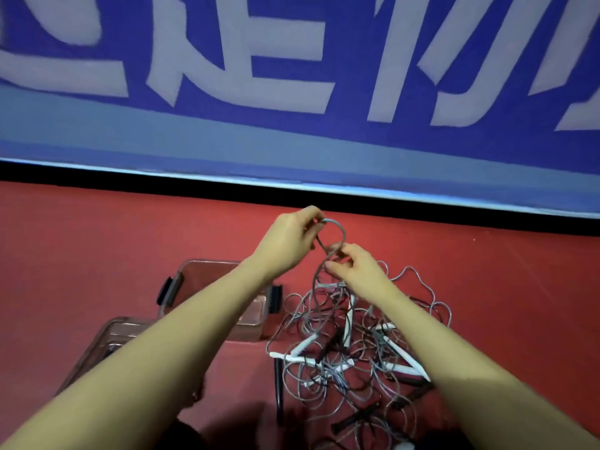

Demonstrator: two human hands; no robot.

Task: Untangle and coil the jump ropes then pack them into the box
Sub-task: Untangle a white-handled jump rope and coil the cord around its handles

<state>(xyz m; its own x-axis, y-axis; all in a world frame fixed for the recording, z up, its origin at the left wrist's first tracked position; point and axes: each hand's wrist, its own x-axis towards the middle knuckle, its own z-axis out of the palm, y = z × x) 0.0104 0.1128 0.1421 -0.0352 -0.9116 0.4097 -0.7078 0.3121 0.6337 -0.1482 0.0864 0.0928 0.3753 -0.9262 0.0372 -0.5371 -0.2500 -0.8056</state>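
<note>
While both forearms reach fwd, tangled jump ropes (350, 345) w/ white & black handles lie in a heap on the red floor (97, 241) just below the right hand (354, 264), which pinches a grey cord. Left hand (289, 238), just beyond, pinches the same cord's loop (337, 232). Clear box (214, 297) sits under left forearm; lid (107, 342) nearer; blue banner (292, 92) behind.

Light: even and fairly bright from overhead, I judge; the forearms read warm and a little overexposed.
Shadows: dark pool at the bottom centre of the red floor (97, 241), between the arms.
Glare: pale sheen along the banner (292, 151) at its lower edge.
Blur: banner lettering smeared; the rope tangle (350, 352) soft, strands perhaps merging.
Distortion: I see wide-angle bowing, the banner's edge curving toward the corners.
</note>
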